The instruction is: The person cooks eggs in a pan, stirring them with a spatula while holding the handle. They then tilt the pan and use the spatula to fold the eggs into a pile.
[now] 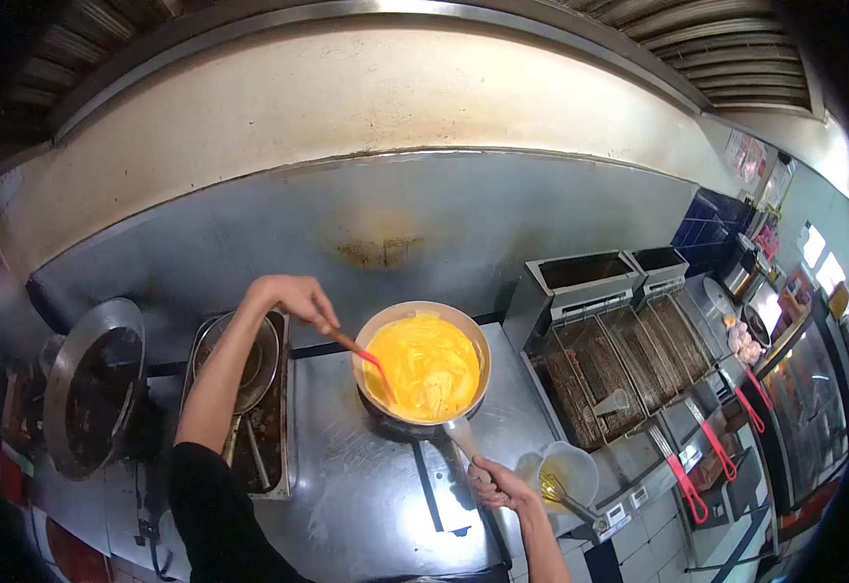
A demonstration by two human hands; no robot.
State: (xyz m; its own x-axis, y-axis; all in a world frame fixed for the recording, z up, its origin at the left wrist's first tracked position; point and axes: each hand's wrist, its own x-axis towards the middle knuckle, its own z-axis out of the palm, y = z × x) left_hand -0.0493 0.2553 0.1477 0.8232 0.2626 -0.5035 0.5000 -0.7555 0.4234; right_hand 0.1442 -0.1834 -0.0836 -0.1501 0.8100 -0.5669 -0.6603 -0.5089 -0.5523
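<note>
My left hand (298,299) is closed around the wooden handle of a red-headed spatula (374,361). The spatula's head dips into a soft yellow mass, apparently egg (424,364), near the left side of the frying pan (486,361). Closed on the pan's handle (461,437) at the lower right is my right hand (502,484). The pan sits over a dark burner on the steel counter (337,437). Just right of my right hand stands a translucent jug (575,466) with a whisk (553,484) and a little yellow liquid inside.
Left of the pan, a strainer (249,374) rests on a dark tray (283,457). A large wok (55,418) stands farther left. Deep fryers with baskets (594,364) line the right, their red handles (687,491) jutting outward. A steel wall (483,214) rises behind.
</note>
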